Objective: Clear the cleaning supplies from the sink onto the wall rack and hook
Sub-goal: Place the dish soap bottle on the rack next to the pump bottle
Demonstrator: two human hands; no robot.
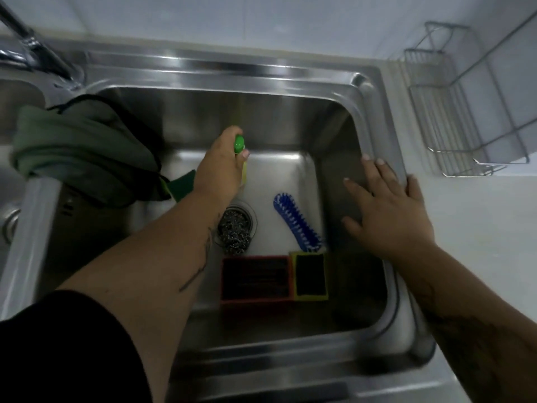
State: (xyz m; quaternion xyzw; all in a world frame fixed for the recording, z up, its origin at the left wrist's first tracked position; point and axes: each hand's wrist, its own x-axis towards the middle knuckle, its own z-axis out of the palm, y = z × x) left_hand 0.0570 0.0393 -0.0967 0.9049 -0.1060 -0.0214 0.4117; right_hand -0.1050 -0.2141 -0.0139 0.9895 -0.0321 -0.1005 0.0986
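Left hand clamps a green-capped yellow bottle inside the steel sink.
Right hand, fingers spread, lies on the rim; steel wool ball and blue bristle brush lie nearby.

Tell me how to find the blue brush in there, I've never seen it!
Look inside the steel sink, on its pale floor to the right of the round drain. The blue brush lies there on a slant, between the steel wool ball and the sink's right wall. It is the only blue thing, long and thin with rows of bristles.
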